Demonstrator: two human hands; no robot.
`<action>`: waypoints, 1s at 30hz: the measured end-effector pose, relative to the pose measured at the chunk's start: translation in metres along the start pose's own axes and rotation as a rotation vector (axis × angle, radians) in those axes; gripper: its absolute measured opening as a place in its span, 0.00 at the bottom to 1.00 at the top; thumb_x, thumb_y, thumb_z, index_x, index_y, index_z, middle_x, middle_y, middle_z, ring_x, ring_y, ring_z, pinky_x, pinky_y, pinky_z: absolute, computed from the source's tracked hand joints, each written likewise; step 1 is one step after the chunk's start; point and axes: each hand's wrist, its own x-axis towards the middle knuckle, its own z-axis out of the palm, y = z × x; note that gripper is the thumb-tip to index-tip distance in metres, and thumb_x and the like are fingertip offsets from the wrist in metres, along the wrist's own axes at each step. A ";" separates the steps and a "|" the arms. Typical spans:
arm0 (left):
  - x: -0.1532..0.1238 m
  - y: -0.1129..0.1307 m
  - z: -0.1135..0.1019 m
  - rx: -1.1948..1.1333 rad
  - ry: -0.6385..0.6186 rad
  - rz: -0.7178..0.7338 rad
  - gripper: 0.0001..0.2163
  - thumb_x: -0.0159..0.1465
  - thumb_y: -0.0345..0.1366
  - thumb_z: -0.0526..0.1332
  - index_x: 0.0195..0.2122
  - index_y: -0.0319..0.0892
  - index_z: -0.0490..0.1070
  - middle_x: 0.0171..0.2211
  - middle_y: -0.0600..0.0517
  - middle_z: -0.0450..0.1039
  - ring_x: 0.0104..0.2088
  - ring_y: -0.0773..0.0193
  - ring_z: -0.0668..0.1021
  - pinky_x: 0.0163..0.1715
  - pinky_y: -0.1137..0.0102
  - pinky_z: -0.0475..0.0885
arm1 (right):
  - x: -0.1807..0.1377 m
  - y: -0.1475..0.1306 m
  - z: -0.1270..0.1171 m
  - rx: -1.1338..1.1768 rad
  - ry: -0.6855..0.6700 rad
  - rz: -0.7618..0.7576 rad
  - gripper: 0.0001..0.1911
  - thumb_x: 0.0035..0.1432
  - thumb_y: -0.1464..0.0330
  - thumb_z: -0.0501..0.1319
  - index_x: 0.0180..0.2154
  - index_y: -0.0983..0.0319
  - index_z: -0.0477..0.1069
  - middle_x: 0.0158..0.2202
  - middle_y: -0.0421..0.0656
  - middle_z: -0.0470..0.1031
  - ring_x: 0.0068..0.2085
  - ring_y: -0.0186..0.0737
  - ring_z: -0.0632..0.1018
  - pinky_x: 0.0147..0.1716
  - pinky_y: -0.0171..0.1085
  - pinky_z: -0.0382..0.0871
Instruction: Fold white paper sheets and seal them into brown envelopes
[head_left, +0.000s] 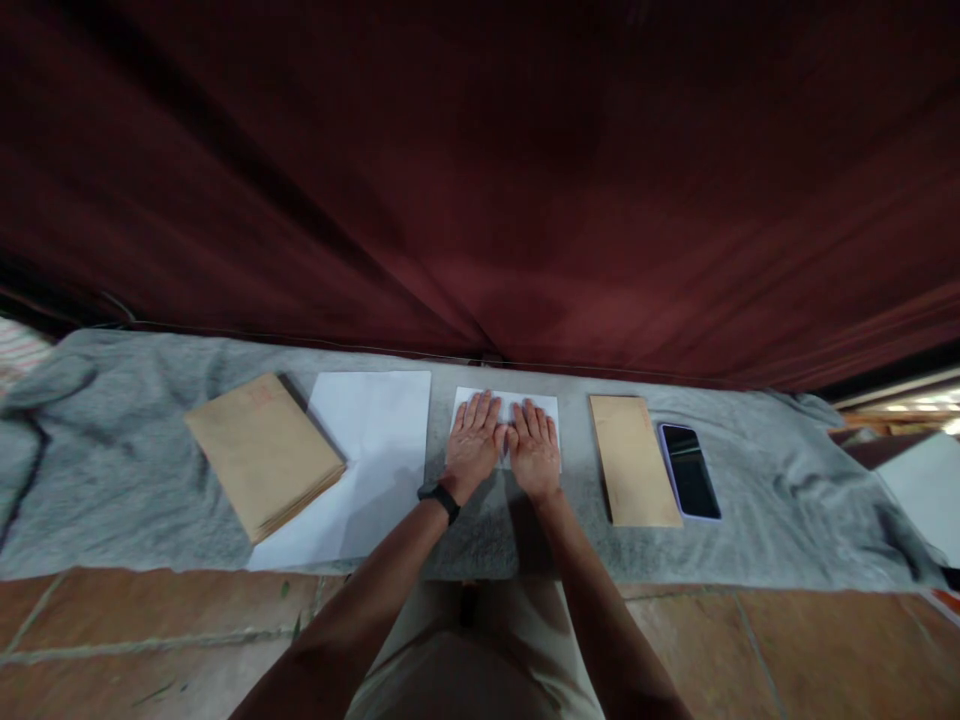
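Observation:
A small white sheet of paper (pixel 508 398), which looks folded, lies flat on the grey cloth in front of me. My left hand (pixel 474 438) presses on its left part, palm down with the fingers stretched out. On the right part rests my right hand (pixel 535 450), likewise flat with fingers apart. The two thumbs nearly meet over the middle of the paper. Neither hand grips anything. A dark wristband (pixel 441 500) is on my left wrist. Much of the paper is hidden under the hands.
To the left, a stack of brown envelopes (pixel 262 450) partly covers larger white paper (pixel 382 450). A single brown envelope (pixel 636 462) and a phone (pixel 690 472) lie at right. The grey cloth (pixel 772 500) covers the narrow surface; a dark red curtain (pixel 480 200) hangs behind.

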 end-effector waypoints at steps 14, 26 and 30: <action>-0.006 -0.006 0.002 0.017 0.065 -0.093 0.28 0.74 0.42 0.45 0.71 0.31 0.53 0.73 0.39 0.50 0.74 0.52 0.52 0.72 0.53 0.48 | 0.002 0.024 -0.017 -0.081 0.056 0.190 0.28 0.74 0.63 0.45 0.69 0.70 0.58 0.70 0.59 0.58 0.71 0.55 0.59 0.68 0.58 0.51; -0.006 -0.010 0.000 0.028 0.039 -0.089 0.27 0.74 0.39 0.44 0.72 0.34 0.52 0.73 0.41 0.50 0.74 0.54 0.52 0.72 0.54 0.48 | 0.005 -0.008 0.000 0.024 0.014 -0.020 0.26 0.75 0.63 0.46 0.69 0.63 0.61 0.71 0.52 0.58 0.70 0.50 0.60 0.69 0.52 0.50; -0.007 -0.008 -0.001 0.017 0.078 -0.138 0.27 0.74 0.39 0.45 0.71 0.31 0.54 0.72 0.38 0.51 0.74 0.51 0.52 0.72 0.51 0.48 | 0.000 0.011 -0.003 -0.025 0.038 0.030 0.26 0.75 0.63 0.46 0.69 0.63 0.59 0.71 0.52 0.57 0.71 0.50 0.60 0.69 0.52 0.51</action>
